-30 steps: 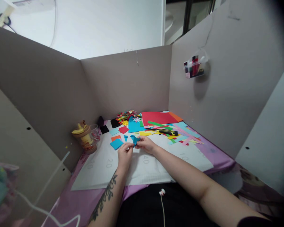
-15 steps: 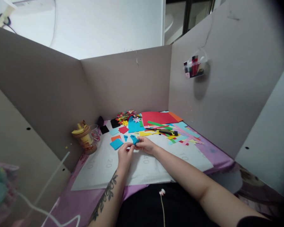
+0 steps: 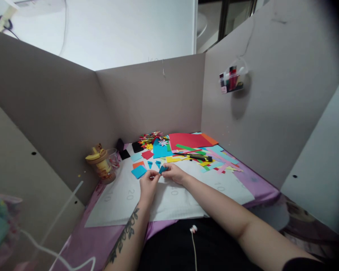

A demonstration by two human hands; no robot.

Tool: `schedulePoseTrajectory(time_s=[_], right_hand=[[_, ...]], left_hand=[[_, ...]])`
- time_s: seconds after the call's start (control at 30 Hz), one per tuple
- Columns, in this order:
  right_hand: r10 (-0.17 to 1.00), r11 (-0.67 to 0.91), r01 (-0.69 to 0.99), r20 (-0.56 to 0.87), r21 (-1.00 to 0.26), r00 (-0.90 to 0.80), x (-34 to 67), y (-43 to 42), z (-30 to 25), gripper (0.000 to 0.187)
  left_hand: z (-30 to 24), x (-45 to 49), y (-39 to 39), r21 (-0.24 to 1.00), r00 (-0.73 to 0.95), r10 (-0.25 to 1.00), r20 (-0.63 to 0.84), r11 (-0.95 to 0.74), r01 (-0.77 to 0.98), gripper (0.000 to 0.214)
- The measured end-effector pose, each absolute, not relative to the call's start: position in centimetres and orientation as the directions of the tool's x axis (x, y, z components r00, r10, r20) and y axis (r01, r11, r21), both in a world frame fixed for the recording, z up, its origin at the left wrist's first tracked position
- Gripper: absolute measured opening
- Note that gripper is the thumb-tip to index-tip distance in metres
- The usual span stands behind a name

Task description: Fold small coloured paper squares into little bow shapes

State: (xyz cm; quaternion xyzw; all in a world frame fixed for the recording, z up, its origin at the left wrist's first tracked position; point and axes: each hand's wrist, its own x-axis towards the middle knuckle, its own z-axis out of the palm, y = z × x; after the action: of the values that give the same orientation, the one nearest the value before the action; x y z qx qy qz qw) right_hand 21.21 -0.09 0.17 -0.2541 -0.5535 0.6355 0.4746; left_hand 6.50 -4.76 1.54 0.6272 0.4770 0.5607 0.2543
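Observation:
Between my two hands is a small folded piece of blue paper [image 3: 163,169], held above the white sheet [image 3: 197,207]. My left hand [image 3: 149,181] pinches its lower left corner with thumb and finger. On the other side my right hand [image 3: 173,173] is closed on its right edge. Two small folded blue paper pieces [image 3: 150,164] lie just beyond my hands. Left of them rests a stack of blue paper squares [image 3: 139,172], with an orange square [image 3: 138,165] partly under it.
Behind lie a heap of colourful paper stars [image 3: 151,139], red sheets [image 3: 189,140] and loose paper strips [image 3: 223,158]. A yellow and black utility knife [image 3: 199,158] sits on the strips. At left stands a brown and yellow cup [image 3: 103,167]. Grey panels [image 3: 149,101] enclose the table.
The blue paper in my hands has gone from a more opened shape to a smaller, flatter folded one. My hands have barely shifted, and the second small blue piece behind them shows more fully.

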Motion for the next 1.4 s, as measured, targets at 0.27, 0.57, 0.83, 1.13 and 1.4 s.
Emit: schedulePoseTrajectory(time_s=[0.27, 0.57, 0.83, 1.13, 1.4], right_hand=[[0.908, 0.225, -0.210, 0.283, -0.951, -0.309, 21.26, 0.14, 0.38, 0.022], [0.922, 0.234, -0.228, 0.290, -0.945, -0.256, 21.33, 0.53, 0.05, 0.017], [0.905, 0.270, -0.135, 0.299, -0.953, -0.304, 21.48, 0.27, 0.31, 0.019], [0.906, 0.290, -0.085, 0.302, -0.953, -0.296, 21.35, 0.53, -0.09, 0.019], [0.887, 0.306, -0.045, 0.302, -0.951, -0.349, 21.43, 0.00, 0.38, 0.022]], left_hand=[[0.90, 6.54, -4.44, 0.827, -0.047, 0.869, 0.493, -0.451, 0.337, 0.010], [1.01, 6.54, -4.51, 0.812, -0.063, 0.868, 0.492, -0.432, 0.394, 0.005], [0.79, 6.51, -4.44, 0.796, -0.047, 0.859, 0.510, -0.451, 0.404, 0.012], [0.97, 6.22, -4.42, 0.835, -0.091, 0.880, 0.467, -0.405, 0.373, 0.016], [0.61, 6.18, -3.88, 0.895, -0.053, 0.919, 0.390, -0.366, 0.254, 0.021]])
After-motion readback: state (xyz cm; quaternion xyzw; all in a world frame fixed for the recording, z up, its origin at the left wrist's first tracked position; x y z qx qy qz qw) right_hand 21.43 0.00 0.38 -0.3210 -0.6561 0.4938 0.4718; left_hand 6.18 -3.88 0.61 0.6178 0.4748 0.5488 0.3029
